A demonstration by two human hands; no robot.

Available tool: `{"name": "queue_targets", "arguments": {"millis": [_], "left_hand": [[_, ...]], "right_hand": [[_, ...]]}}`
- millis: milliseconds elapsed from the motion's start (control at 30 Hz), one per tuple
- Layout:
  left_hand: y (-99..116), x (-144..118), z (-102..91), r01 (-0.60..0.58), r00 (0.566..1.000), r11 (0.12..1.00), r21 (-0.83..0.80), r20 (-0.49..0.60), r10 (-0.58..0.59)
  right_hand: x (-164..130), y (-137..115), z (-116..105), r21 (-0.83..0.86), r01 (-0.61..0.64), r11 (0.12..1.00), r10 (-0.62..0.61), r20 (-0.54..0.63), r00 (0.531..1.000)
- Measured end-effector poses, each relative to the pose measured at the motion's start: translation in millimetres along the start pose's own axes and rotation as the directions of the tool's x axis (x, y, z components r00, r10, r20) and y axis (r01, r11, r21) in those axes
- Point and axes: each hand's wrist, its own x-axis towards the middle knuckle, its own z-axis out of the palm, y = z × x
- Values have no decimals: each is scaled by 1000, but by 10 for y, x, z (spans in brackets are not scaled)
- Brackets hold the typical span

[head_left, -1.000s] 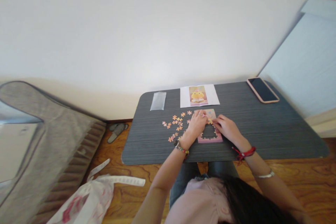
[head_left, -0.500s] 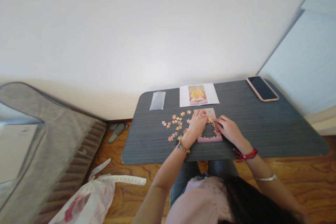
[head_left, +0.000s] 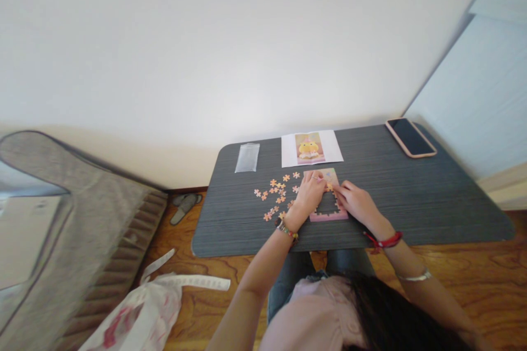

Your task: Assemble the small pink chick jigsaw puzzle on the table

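A partly filled jigsaw puzzle [head_left: 328, 217] with a pink border lies on the dark table, its middle bare. My left hand [head_left: 312, 193] covers the puzzle's left side, fingers curled, fingertips at the upper part. From the right, my right hand [head_left: 356, 200] has its thumb and fingers closed together over the puzzle's right edge. A yellowish puzzle piece [head_left: 329, 188] shows between the fingertips of both hands, touched from either side; its edges are partly hidden. Loose puzzle pieces [head_left: 281, 193] are scattered left of my left hand.
Behind the puzzle lies a paper sheet [head_left: 333, 148] printed with a yellow figure. A clear plastic bag [head_left: 247, 158] rests at the table's back left, a phone [head_left: 410, 137] at its back right. Slippers [head_left: 185, 207] and a white bag [head_left: 152, 307] are on the floor.
Both hands stay at the same place on the puzzle, with at most slight finger movement. The view has shifted a little.
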Motion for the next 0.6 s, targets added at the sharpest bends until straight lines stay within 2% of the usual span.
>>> {"name": "queue_targets", "arguments": {"millis": [133, 333, 600], "left_hand": [[19, -29, -54, 18, 1000, 1000, -19, 3, -18], [116, -222, -168, 35, 999, 999, 32, 25, -36], [215, -288, -195, 97, 991, 994, 43, 89, -101]], "right_hand": [[5, -11, -9, -24, -3, 1000, 3, 18, 1000], [9, -49, -59, -57, 9, 998, -6, 48, 999], [7, -62, -99, -72, 8, 997, -1, 97, 995]]}}
